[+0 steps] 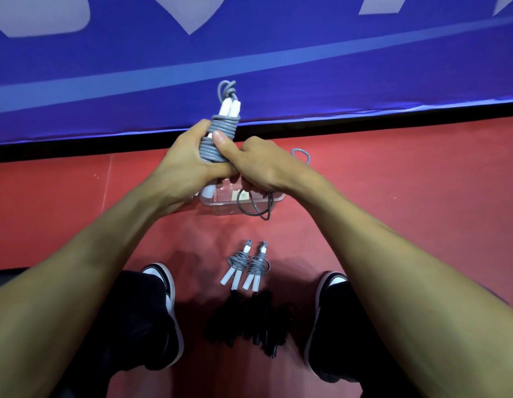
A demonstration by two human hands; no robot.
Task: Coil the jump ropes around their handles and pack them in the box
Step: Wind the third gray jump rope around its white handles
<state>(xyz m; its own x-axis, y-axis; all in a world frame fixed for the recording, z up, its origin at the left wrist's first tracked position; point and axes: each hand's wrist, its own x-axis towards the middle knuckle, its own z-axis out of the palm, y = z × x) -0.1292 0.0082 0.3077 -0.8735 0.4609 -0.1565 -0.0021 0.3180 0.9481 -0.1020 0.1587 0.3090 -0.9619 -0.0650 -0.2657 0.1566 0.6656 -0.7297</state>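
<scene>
Your forearms fill the bottom of the view, both reaching out over the red floor [393, 173]. That clear plastic box [220, 201] sits right under your hands, handy for dropping bundles in. Left hand [186, 162] wraps the grey rope bundle [220, 136] around its white handles, keeping the coils tight, I'd guess. Right hand [258, 165] pinches the loose rubbery tail [256, 208], thumb pressed on the coils. Two finished grey bundles [246, 265] and a black pile [249, 320] wait between your shoes, not yet packed.
</scene>
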